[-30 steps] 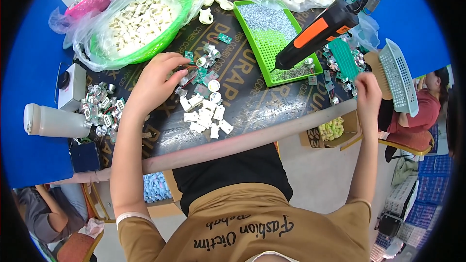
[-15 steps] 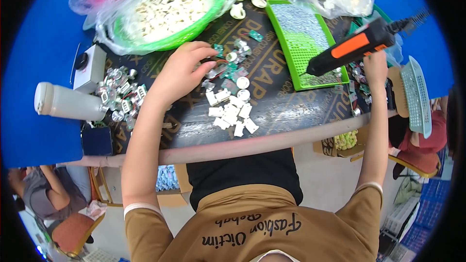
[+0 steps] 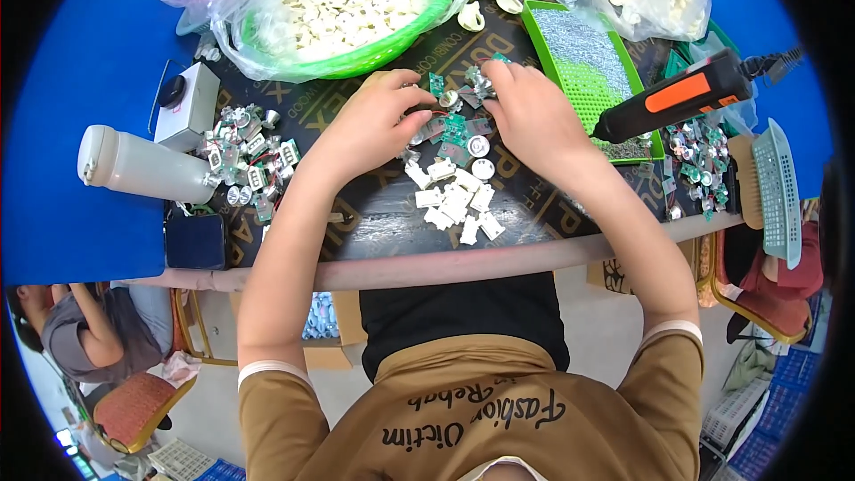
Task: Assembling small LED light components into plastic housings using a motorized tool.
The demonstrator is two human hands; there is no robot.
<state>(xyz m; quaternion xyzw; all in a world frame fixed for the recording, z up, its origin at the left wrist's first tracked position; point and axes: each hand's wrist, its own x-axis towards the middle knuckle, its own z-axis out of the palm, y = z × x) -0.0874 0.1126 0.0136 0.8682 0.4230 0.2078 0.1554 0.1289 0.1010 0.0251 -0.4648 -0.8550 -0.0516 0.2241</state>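
Observation:
Both hands are at a small heap of green circuit boards (image 3: 455,131) with wires and silver cups, in the middle of the dark table. My left hand (image 3: 372,125) curves along the heap's left side, thumb and fingers apart. My right hand (image 3: 537,120) reaches in from the right, thumb apart from forefinger, its fingertips at a silver cup part (image 3: 482,83). Its other fingers are partly hidden. Nothing shows as gripped in either hand. Just nearer me lie several white plastic housings (image 3: 456,202) and a round white piece (image 3: 483,168).
A black-orange electric screwdriver (image 3: 672,96) hangs over a green tray (image 3: 583,80) of screws. Board piles lie left (image 3: 245,160) and right (image 3: 704,160). A plastic-lined green basket (image 3: 436,13) holds white parts. A white bottle (image 3: 147,165) and dark box (image 3: 196,240) stand left.
My right hand has moved left from the right-hand board pile to the middle heap. My left hand stays at the heap. The whole view has shifted slightly.

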